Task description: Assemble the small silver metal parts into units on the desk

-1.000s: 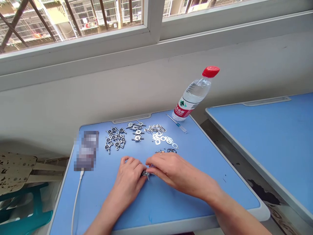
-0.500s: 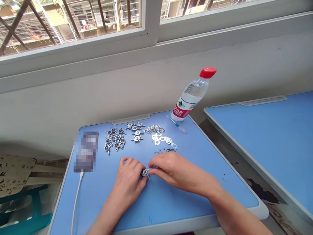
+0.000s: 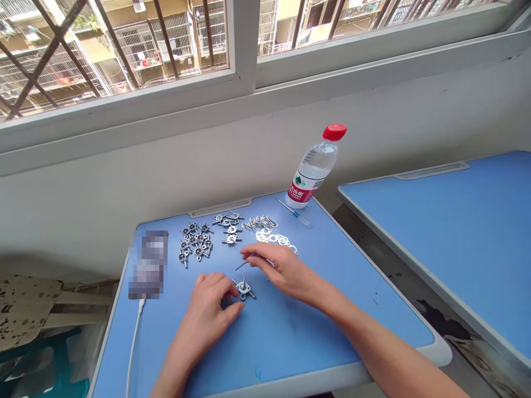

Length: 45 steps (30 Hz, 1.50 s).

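Note:
A small silver metal fitting with a round hub and pins (image 3: 243,288) lies on the blue desk (image 3: 290,337). My left hand (image 3: 211,307) rests beside it, thumb and fingertips curled close to its left side, touching or nearly touching it. Above and to the right, my right hand (image 3: 277,266) pinches a thin metal pin (image 3: 242,265) between thumb and forefinger. Behind the hands lie groups of like parts: dark-centred fittings (image 3: 194,243), assembled pieces (image 3: 227,224) and flat white plates (image 3: 274,238).
A blurred phone (image 3: 148,264) with a white cable (image 3: 133,342) lies at the desk's left. A red-capped water bottle (image 3: 313,168) and a small screwdriver (image 3: 295,214) stand at the back right. A second blue desk (image 3: 456,232) is to the right, across a gap.
My right hand has lifted away from the fitting toward the back with a pin. The fitting now lies uncovered on the desk, and my left hand has drawn slightly left. The camera tilted.

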Tool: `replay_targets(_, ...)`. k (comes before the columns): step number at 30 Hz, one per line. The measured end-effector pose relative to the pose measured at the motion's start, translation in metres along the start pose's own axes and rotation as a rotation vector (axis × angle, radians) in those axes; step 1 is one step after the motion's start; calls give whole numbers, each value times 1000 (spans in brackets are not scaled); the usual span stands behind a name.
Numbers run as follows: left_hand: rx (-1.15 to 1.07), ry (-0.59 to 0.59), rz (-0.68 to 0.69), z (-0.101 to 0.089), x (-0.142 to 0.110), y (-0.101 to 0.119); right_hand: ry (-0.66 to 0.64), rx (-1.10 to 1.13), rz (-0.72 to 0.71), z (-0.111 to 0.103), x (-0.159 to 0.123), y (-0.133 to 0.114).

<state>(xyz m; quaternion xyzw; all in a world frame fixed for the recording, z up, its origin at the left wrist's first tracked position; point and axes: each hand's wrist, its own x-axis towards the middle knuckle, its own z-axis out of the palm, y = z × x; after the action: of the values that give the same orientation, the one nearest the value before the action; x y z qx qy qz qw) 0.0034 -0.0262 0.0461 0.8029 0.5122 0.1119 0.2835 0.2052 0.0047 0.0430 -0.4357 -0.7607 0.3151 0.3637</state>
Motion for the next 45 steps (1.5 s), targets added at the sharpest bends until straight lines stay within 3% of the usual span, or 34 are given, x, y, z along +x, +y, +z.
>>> replay_targets(4, -15, 143, 101, 3, 1, -2, 96, 51, 107, -9, 1, 1)
replay_targets(12, 30, 120, 221, 14, 5, -3, 70, 17, 128, -15, 1, -3)
replay_targets(19, 128, 138, 214, 19, 8, -4, -128, -233, 178, -23, 0, -8)
replay_targets(28, 193, 175, 219, 23, 8, -4, -59, -266, 131, -30, -3, -9)
replay_targets(38, 180, 171, 269, 22, 8, -7, -90, -307, 146, -31, -4, -9)
replay_targets(45, 168, 158, 214, 23, 10, -7, -106, -295, 139, -31, -5, -14)
